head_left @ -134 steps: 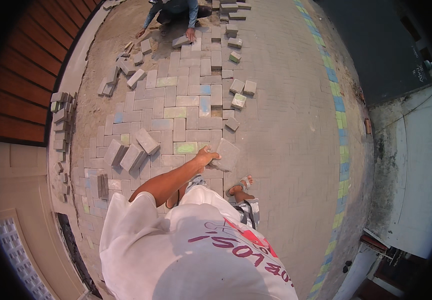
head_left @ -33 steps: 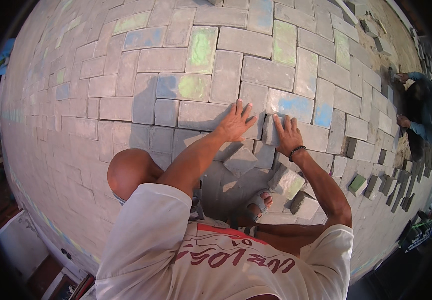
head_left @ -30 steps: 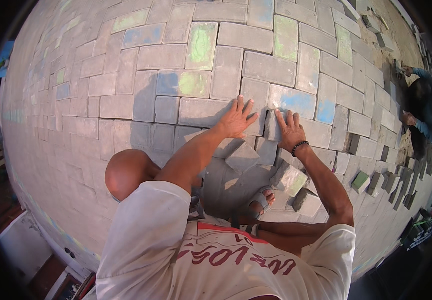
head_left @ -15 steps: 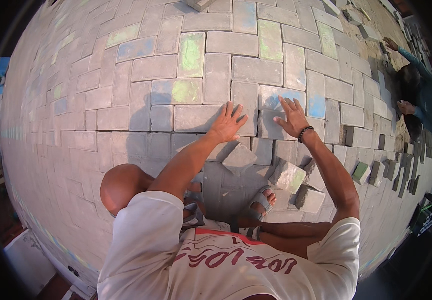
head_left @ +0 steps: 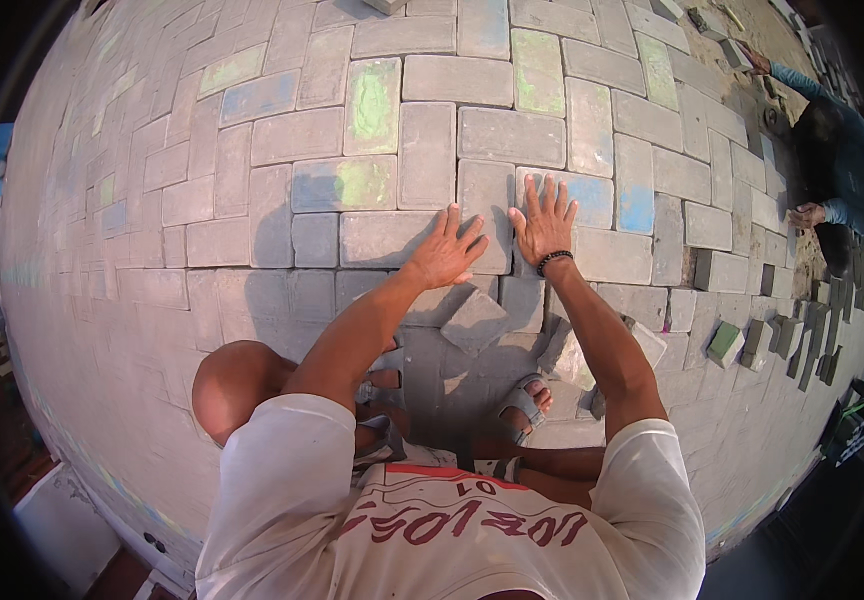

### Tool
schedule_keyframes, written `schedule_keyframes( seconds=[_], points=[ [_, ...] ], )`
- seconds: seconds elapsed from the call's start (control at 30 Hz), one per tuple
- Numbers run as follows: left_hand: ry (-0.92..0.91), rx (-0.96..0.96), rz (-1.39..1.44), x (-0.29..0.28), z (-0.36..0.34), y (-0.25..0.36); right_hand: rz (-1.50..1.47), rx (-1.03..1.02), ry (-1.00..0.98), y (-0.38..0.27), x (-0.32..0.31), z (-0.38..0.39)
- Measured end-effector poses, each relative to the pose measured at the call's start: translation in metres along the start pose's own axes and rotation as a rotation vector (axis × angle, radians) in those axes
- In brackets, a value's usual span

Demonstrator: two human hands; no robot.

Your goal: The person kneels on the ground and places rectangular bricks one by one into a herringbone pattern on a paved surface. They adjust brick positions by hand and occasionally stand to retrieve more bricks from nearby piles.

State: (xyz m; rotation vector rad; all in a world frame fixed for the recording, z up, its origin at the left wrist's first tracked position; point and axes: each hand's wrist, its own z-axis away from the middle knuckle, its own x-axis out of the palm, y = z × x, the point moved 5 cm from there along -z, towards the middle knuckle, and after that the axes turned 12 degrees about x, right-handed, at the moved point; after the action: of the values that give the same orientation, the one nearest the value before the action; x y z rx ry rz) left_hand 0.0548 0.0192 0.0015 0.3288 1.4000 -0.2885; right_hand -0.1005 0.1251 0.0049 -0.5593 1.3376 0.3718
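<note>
My left hand (head_left: 445,250) lies open with fingers spread, over the right end of a long grey paver (head_left: 377,236) and close to an upright-set paver (head_left: 485,192). To its right, my right hand (head_left: 545,225) is also open, its palm down on laid pavers and a dark beaded bracelet at the wrist. Its fingers reach onto a paver with blue paint (head_left: 592,198); a plain grey paver (head_left: 613,256) extends out to its right. Below the hands, a loose tilted paver (head_left: 475,319) rests near my feet, and another loose paver (head_left: 564,358) is partly hidden by my right forearm.
A person in blue-green sleeves (head_left: 845,150) crouches at the right beside bare sand. Several loose pavers stand on edge there, one with a green face (head_left: 724,343). My sandalled foot (head_left: 525,405) is just below the loose pavers. Another person's head (head_left: 240,385) is at lower left.
My right hand has shifted left, nearer my left hand, and its forearm now covers more of the loose pavers. My left hand has barely moved. The other person's far hand has moved left.
</note>
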Motion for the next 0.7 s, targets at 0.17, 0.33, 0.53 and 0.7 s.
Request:
schedule_keyframes(
  seconds=[0.17, 0.33, 0.53, 0.7],
  points=[
    [-0.011, -0.031, 0.16, -0.009, -0.003, -0.002, -0.109, 0.078, 0.051, 0.034, -0.002, 0.01],
    [0.157, -0.041, 0.219, -0.002, -0.031, -0.032, -0.027, 0.14, 0.035, 0.038, 0.004, 0.03],
    [0.029, 0.296, 0.115, 0.001, -0.09, -0.07, -0.086, 0.075, 0.113, 0.033, -0.003, 0.029],
    [-0.002, 0.411, 0.155, -0.001, -0.096, -0.092, -0.204, 0.043, 0.14, 0.034, -0.009, 0.031]
  ],
)
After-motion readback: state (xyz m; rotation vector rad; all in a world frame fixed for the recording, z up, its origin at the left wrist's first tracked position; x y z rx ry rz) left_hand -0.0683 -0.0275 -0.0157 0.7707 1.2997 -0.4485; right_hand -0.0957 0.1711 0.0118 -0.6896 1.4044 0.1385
